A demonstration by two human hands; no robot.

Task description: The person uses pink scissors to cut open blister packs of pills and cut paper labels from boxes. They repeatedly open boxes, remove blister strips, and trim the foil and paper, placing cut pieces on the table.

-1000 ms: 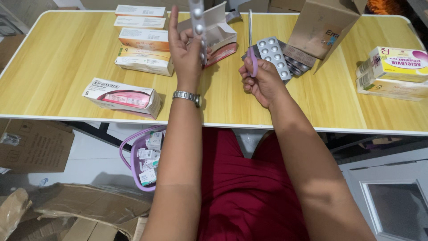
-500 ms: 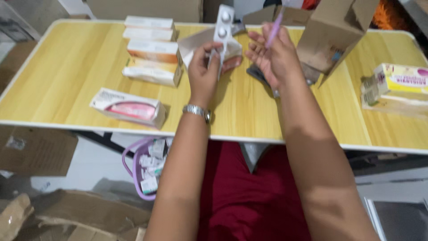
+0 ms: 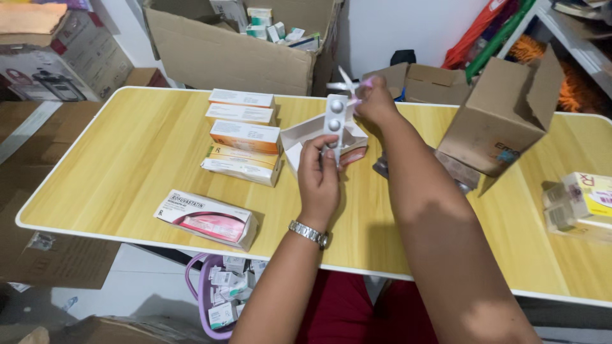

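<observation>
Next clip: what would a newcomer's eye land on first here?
At table centre, the left hand holds a silver blister strip upright while the right hand brings scissors to its top. Left of them sits a stack of medicine boxes; a tilted open carton stands to the right.

Single head-worn view, looking down and forward
It faces a yellow table [image 3: 127,165] from close above, cardboard boxes [image 3: 242,51] behind; no second view shares the scene
</observation>
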